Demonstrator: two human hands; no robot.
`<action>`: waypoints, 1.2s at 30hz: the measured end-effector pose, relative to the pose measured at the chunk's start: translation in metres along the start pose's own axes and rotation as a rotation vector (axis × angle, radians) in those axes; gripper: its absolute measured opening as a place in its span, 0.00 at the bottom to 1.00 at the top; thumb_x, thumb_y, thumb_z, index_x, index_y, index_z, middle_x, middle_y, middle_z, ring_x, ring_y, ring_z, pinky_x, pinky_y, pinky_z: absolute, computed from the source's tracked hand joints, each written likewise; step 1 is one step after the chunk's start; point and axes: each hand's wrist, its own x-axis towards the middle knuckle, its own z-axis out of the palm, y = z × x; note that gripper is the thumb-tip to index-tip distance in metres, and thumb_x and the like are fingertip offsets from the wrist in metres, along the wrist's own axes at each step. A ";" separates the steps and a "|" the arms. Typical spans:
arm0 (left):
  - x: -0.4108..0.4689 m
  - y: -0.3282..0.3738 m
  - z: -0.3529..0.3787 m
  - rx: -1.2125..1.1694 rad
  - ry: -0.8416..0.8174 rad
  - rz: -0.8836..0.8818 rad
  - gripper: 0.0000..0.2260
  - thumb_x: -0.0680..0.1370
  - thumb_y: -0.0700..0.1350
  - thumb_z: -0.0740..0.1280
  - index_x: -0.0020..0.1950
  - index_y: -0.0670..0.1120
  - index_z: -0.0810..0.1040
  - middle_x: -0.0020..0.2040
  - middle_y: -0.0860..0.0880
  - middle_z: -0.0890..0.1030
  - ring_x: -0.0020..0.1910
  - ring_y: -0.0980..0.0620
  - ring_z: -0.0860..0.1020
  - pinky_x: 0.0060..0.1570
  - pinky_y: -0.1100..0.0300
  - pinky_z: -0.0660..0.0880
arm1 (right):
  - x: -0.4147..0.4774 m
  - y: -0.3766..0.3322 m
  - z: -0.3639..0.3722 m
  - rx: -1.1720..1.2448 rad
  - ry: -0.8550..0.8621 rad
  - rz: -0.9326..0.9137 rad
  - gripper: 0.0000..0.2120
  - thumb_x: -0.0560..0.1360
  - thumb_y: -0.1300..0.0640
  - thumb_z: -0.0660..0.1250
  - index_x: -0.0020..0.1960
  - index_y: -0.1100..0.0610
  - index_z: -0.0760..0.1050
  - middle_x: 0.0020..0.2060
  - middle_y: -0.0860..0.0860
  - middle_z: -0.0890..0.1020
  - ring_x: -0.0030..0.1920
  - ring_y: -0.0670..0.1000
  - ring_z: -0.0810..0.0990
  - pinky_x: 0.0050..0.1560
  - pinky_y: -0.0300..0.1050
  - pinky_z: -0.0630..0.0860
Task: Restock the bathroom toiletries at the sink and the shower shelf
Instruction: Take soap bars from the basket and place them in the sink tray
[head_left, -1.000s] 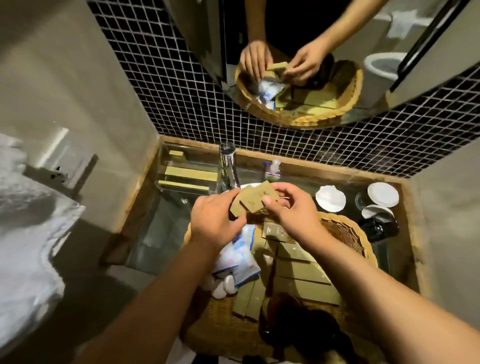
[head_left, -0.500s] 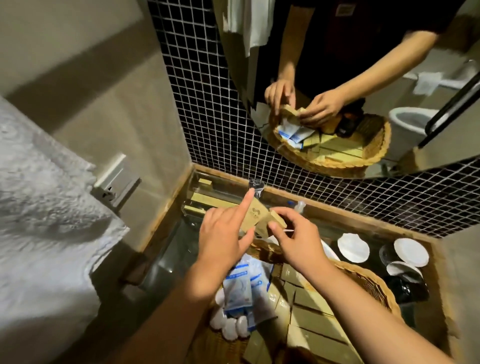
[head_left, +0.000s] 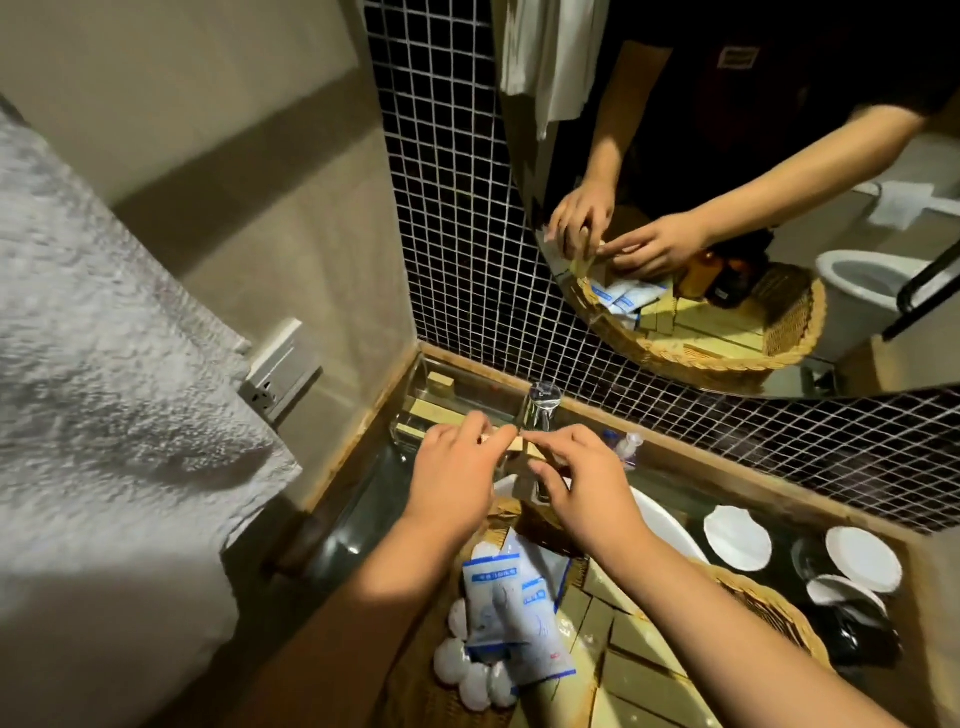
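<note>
A woven basket (head_left: 769, 603) near me holds several tan toiletry boxes (head_left: 644, 670), blue-and-white sachets (head_left: 509, 608) and white round pieces (head_left: 462, 670). Above the basket's far rim, my left hand (head_left: 457, 473) and my right hand (head_left: 576, 483) pinch a small tan packet (head_left: 514, 445) between their fingertips; most of it is hidden by the fingers. Just beyond them a clear tray (head_left: 415, 395) in the counter's back left corner holds a few tan boxes (head_left: 431, 408).
A chrome tap (head_left: 537, 410) stands behind the hands over the white basin (head_left: 670, 530). A small clear bottle (head_left: 626, 449) sits right of it. Glasses with white paper lids (head_left: 737, 538) stand at the right. A white towel (head_left: 104, 415) hangs at the left beside a wall socket (head_left: 278, 379). A mirror (head_left: 727, 182) hangs above.
Both hands have carried the tan packet away from the basket toward the back left tray. The left index finger, raised half a second ago, is now down on the packet.
</note>
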 end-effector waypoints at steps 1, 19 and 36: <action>0.005 -0.005 -0.002 0.019 0.004 -0.037 0.23 0.73 0.39 0.69 0.67 0.55 0.74 0.60 0.50 0.74 0.56 0.46 0.77 0.59 0.51 0.68 | 0.006 -0.003 0.002 -0.015 -0.013 -0.005 0.17 0.77 0.60 0.69 0.64 0.49 0.79 0.49 0.44 0.75 0.49 0.40 0.73 0.55 0.26 0.65; 0.099 -0.108 0.069 0.134 -0.039 -0.356 0.21 0.79 0.47 0.65 0.73 0.56 0.69 0.70 0.48 0.73 0.65 0.46 0.71 0.62 0.52 0.67 | 0.141 0.001 0.121 -0.181 -0.200 0.124 0.29 0.72 0.54 0.73 0.71 0.51 0.68 0.65 0.51 0.72 0.66 0.54 0.72 0.65 0.50 0.71; 0.120 -0.120 0.124 0.111 -0.244 -0.364 0.26 0.80 0.49 0.64 0.78 0.58 0.61 0.81 0.49 0.55 0.80 0.43 0.48 0.75 0.44 0.52 | 0.162 0.041 0.166 -0.271 -0.179 0.207 0.29 0.77 0.60 0.66 0.77 0.51 0.64 0.72 0.51 0.70 0.72 0.55 0.68 0.67 0.54 0.72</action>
